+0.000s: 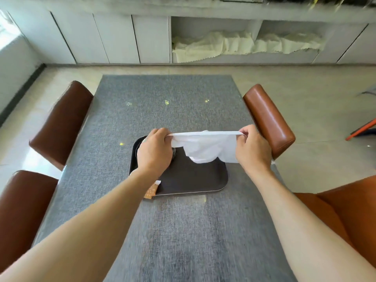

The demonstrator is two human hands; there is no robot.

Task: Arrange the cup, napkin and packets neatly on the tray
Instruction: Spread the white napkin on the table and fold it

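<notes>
A white napkin [205,146] hangs stretched in the air above the dark tray [193,180]. My left hand [154,151] pinches its left corner and my right hand [252,149] pinches its right corner. The napkin's lower part droops toward the tray. Behind my left hand only a sliver of a dark round cup [174,154] shows on the tray's left part. An orange patterned packet [151,191] lies by the tray's front left edge, partly hidden under my left forearm, with a small white packet end [157,182] beside it.
The tray sits on a grey table [168,231]. Brown leather chairs stand at the left [63,127], the near left [24,210], the right [268,121] and the near right [345,210]. White cabinets with cloths in open shelves line the far wall.
</notes>
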